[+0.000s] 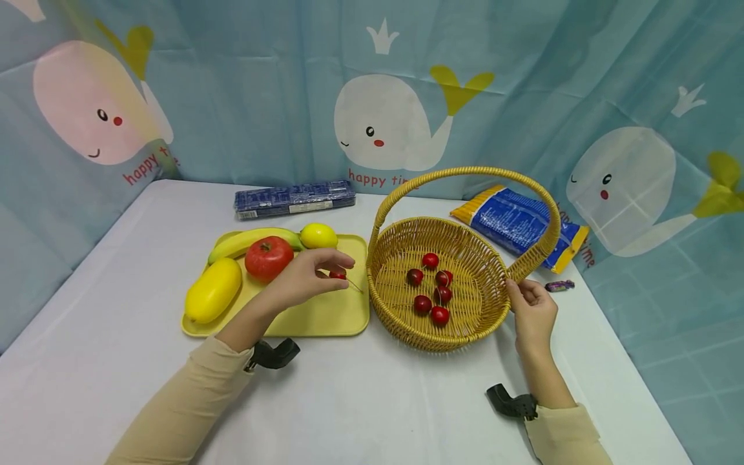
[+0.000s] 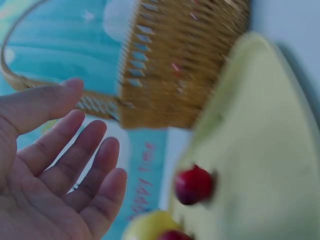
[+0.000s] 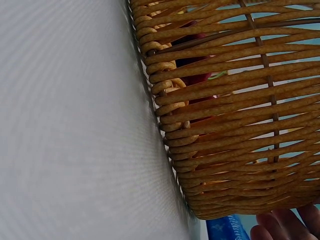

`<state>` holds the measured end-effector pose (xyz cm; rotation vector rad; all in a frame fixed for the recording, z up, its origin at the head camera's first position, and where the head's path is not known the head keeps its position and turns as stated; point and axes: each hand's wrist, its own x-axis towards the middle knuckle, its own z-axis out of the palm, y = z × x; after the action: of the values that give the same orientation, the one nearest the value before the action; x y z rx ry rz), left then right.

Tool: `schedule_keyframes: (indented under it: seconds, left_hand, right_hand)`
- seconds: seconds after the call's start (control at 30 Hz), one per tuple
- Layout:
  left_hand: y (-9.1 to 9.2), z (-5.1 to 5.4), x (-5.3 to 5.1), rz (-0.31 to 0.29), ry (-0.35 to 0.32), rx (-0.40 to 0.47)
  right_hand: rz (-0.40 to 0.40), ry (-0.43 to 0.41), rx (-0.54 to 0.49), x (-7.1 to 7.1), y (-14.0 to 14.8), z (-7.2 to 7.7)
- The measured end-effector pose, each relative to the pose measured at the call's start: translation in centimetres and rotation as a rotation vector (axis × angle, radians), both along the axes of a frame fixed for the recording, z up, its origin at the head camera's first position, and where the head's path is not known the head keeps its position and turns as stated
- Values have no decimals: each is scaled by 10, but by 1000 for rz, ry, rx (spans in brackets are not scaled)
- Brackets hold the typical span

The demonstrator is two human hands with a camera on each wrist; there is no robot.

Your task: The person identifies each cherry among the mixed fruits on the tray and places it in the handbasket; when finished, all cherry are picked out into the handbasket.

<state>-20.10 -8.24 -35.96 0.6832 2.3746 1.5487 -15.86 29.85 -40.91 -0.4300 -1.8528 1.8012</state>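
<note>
Over the yellow tray, my left hand hovers with fingers gently bent and apart from the thumb, holding nothing. A red cherry lies on the tray close by; in the head view this cherry shows partly behind the hand, its stem sticking out. To the right stands a round wicker basket with a tall arched handle, several cherries on its bottom. At the foot of the handle, my right hand pinches the basket's rim; only some fingertips appear in the right wrist view.
A banana, lemon, round red fruit and oblong yellow fruit share the tray. Behind it lies a blue packet. A blue and orange bag and a small purple wrapped candy lie right of the basket.
</note>
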Motion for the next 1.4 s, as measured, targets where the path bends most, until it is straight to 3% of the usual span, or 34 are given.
schedule_keyframes:
  seconds: [0.3, 0.57, 0.93, 1.2, 1.4]
  left_hand:
    - [-5, -30, -19, 91, -6, -129]
    - [1, -36, -23, 133, 24, -269]
    - [5, -48, -28, 120, -9, -332]
    - [4, -48, -24, 133, 21, -340]
    - [0, -33, -16, 144, 32, -320]
  right_hand:
    - [13, -2, 9, 2, 0, 0]
    - [2, 11, -1, 0, 1, -1]
    - [10, 12, 3, 0, 0, -1]
    - [13, 28, 19, 0, 0, -2]
    - [9, 27, 16, 0, 0, -2]
